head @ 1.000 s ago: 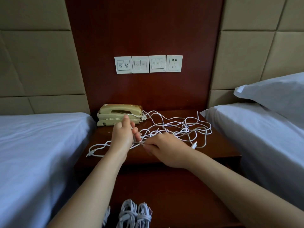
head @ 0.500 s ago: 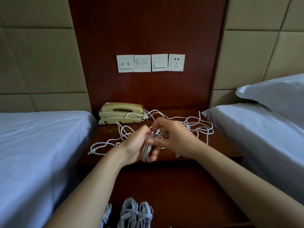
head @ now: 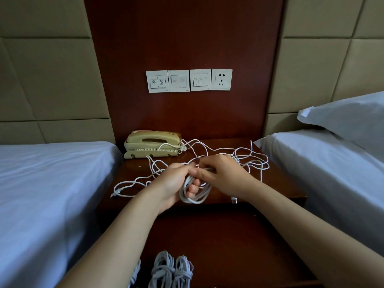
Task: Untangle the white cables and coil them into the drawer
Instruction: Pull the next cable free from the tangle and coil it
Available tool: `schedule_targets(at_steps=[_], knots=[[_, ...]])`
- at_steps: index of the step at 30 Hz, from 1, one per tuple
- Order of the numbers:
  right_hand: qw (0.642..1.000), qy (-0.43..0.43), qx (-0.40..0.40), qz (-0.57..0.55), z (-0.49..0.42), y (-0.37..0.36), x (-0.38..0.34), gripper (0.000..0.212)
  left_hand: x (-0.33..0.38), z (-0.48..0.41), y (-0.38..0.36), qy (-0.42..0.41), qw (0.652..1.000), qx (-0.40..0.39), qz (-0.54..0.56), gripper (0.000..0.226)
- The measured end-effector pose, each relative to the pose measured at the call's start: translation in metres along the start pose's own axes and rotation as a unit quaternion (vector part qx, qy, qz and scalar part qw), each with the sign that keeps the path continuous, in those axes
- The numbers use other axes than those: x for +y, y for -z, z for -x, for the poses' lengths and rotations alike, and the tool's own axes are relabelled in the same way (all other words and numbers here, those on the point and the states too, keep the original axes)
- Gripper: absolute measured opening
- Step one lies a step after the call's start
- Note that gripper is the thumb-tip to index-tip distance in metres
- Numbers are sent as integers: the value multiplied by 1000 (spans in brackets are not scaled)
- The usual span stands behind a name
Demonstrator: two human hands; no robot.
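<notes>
A tangle of white cables [head: 245, 156] lies spread over the dark wooden nightstand [head: 276, 190]. My left hand [head: 172, 183] grips a small coil of white cable [head: 195, 194] made of several loops that hang below its fingers. My right hand [head: 224, 175] pinches the cable right beside the coil. A loose end with a plug [head: 116, 192] trails toward the nightstand's left edge. Another plug [head: 234, 200] hangs at the front edge. Coiled white bundles [head: 170, 271] lie in the open drawer [head: 239, 256] at the bottom of the view.
A beige telephone [head: 152, 143] with a curly cord sits at the back left of the nightstand. Wall switches and a socket [head: 189, 80] are on the wood panel above. Beds with pale sheets flank both sides; a pillow [head: 349, 119] lies at the right.
My hands have lifted from the nightstand surface and come together. Loops of cable have formed in my left hand, and the coil has grown as my right hand fed cable onto it.
</notes>
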State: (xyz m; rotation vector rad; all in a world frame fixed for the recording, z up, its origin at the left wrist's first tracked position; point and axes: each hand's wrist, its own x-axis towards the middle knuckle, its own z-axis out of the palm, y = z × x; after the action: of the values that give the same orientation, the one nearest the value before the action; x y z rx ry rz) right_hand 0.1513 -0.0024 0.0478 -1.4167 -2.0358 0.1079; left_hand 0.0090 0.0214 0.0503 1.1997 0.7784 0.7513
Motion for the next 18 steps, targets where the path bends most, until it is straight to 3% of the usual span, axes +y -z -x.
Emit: schedule_targets(at_steps=[3, 6, 9, 11, 14, 18], knots=[[999, -16, 32, -17, 0, 1, 2, 42, -1, -4, -5, -66, 990, 122, -19, 41], [996, -24, 83, -34, 0, 1, 2, 41, -3, -4, -9, -159, 950, 223, -153, 40], [989, -42, 126, -61, -1, 3, 2, 44, -9, 1, -13, -218, 894, 240, -311, 45], [986, -48, 136, -78, -1, 4, 0, 46, -12, 2, -13, -220, 873, 249, -357, 46], [989, -37, 121, -81, 0, -1, -5, 45, -14, 1, -13, -237, 864, 272, -352, 45], [983, -42, 148, -102, 1, -6, -13, 45, -15, -2, -10, -326, 839, 293, -321, 49]])
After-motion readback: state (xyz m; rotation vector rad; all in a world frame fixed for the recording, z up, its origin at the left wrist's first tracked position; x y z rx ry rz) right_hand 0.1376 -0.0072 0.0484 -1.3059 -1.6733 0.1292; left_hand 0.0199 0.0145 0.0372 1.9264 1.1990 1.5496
